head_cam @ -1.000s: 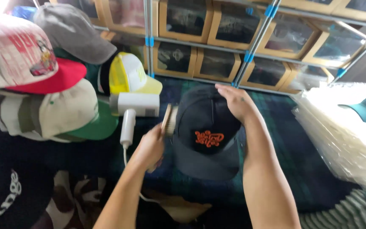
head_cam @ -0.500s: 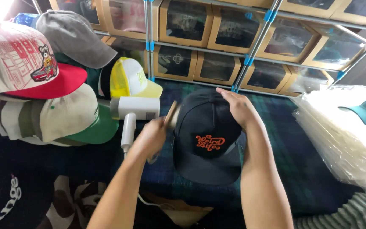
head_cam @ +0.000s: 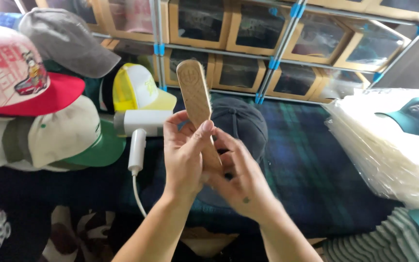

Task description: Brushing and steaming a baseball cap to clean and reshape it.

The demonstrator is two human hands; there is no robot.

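Tan windowed boxes (head_cam: 241,73) line the shelves; clear bags (head_cam: 389,145) stacked right.

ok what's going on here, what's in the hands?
A person holds a wooden brush upright in both hands: the left hand wraps its handle, and the right hand touches it from the other side. Behind the hands a dark baseball cap lies on a plaid cloth. A white handheld steamer sits to the left, beside a pile of caps. Clear plastic bags are stacked on the right.
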